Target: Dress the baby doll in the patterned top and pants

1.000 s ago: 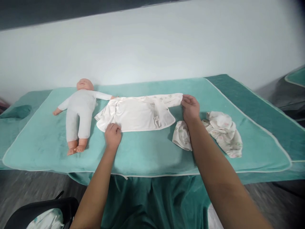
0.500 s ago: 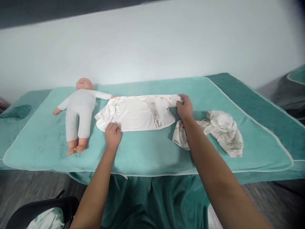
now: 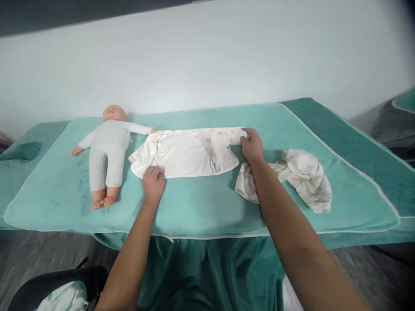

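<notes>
The white top (image 3: pixel 184 153) is lying spread on the green mat (image 3: pixel 197 207), right of the doll (image 3: pixel 112 140). The right hand (image 3: pixel 245 136) is pinching its cuff, nearly closed; the left hand (image 3: pixel 153 182) is resting half-curled at the lower hem, whether gripping I cannot tell. The cloth is looking light, limp and unbreakable, probably favouring holds at cuffs and hem. A tag (image 3: pixel 213 160) is showing inside, no writing coming through legibly.
</notes>
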`<control>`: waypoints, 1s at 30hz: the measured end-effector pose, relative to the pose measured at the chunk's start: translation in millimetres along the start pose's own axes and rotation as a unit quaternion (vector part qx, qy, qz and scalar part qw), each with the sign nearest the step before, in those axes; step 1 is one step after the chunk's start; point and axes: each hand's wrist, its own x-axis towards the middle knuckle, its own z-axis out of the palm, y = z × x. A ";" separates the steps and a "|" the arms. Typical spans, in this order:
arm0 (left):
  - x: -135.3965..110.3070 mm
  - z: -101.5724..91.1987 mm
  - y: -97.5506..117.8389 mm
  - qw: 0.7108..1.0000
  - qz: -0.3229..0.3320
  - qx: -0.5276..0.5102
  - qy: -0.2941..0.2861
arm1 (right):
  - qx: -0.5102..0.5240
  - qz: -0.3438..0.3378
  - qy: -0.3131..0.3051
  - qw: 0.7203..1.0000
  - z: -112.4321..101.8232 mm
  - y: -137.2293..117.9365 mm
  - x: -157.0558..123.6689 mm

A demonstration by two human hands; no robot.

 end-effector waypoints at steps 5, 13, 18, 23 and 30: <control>0.4 -0.8 1.6 1.000 -0.001 -0.005 0.004 | -0.032 -0.038 0.007 0.999 4.4 1.5 1.3; 0.6 -1.5 2.3 1.000 -0.007 -0.004 -0.002 | -0.092 -0.070 0.008 0.993 10.7 7.2 4.4; 0.7 -1.6 2.7 1.000 0.000 -0.006 0.002 | -0.140 -0.104 0.016 0.984 9.5 -4.6 -5.7; 0.5 -1.2 2.4 1.000 -0.002 -0.001 0.001 | -0.220 -0.254 -0.089 0.938 10.6 -27.9 -19.9; 0.2 -1.1 2.0 1.000 -0.010 0.004 -0.006 | -0.268 -0.175 -0.149 0.936 21.9 -19.8 -14.6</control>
